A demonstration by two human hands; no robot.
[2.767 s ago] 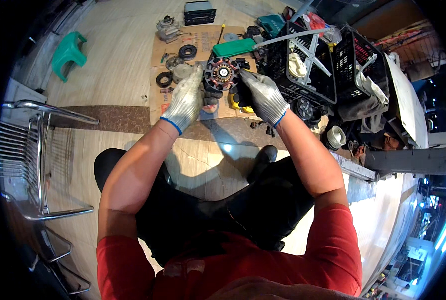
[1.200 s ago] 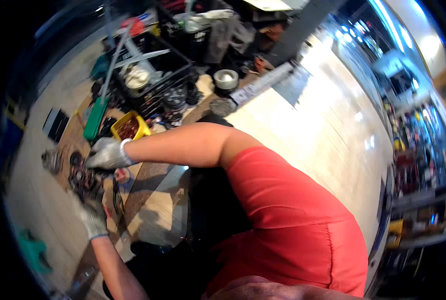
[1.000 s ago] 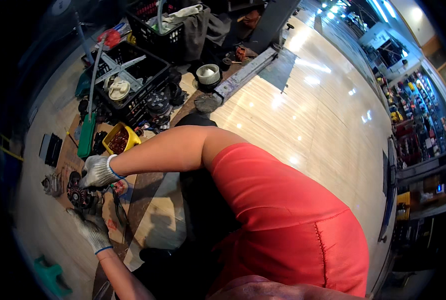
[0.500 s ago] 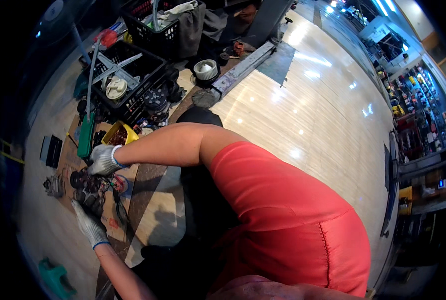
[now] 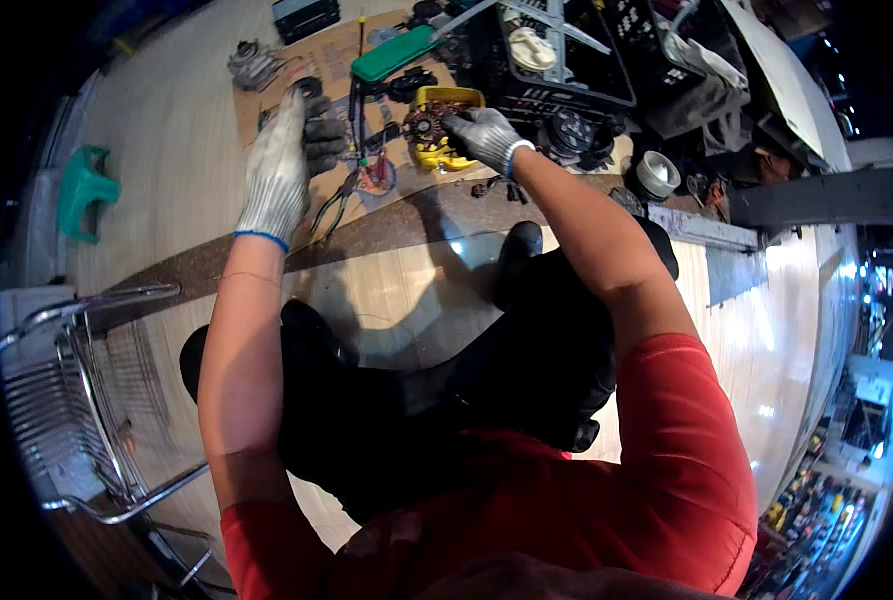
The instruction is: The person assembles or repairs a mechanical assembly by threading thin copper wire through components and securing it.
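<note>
My left hand (image 5: 285,165), in a white knitted glove with dark grey palm and fingers, hovers over a flattened cardboard sheet (image 5: 392,205). Its fingers are spread and nothing shows in them. My right hand (image 5: 487,138), gloved the same way, has its fingertips closed on the edge of a round, copper-coloured motor part (image 5: 427,128) with a toothed-looking rim. This part is over a yellow tray (image 5: 453,96) that holds brown-copper bits. Pliers with dark green handles (image 5: 335,207) and several screwdrivers (image 5: 358,108) lie between my hands.
A green-cased tool (image 5: 395,54) lies beyond the tray. Black crates (image 5: 557,92) with parts stand at the right, near a white round fan wheel (image 5: 658,174). A metal housing (image 5: 255,66) sits at the far left. A green stool (image 5: 89,193) and chrome-framed chair (image 5: 102,400) are on my left.
My view has swung round and straightened. My left hand has come off the dark parts and opened. My right hand has moved from beside the green-cased tool to the round copper-coloured part at the yellow tray.
</note>
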